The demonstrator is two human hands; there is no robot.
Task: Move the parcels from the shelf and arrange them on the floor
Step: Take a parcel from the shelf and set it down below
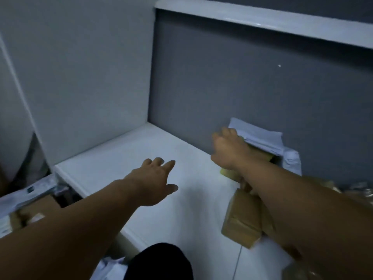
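Note:
A white shelf board (pixel 129 158) runs along a grey back wall. At its back right lies a pale plastic-wrapped parcel (pixel 260 136) on top of a yellowish parcel (pixel 230 173). My right hand (pixel 228 146) reaches to the pale parcel's left end, and its fingers curl over the parcel's edge. A brown taped cardboard parcel (pixel 240 217) lies on the shelf under my right forearm. My left hand (pixel 155 180) hovers over the bare shelf with fingers spread, holding nothing.
A white side panel (pixel 86 73) walls the shelf on the left, and an upper shelf edge (pixel 262 21) runs overhead. Below left, on the floor, are a cardboard box (pixel 38 209) and plastic mailers (pixel 26 193). More wrapped parcels (pixel 359 190) sit at the far right.

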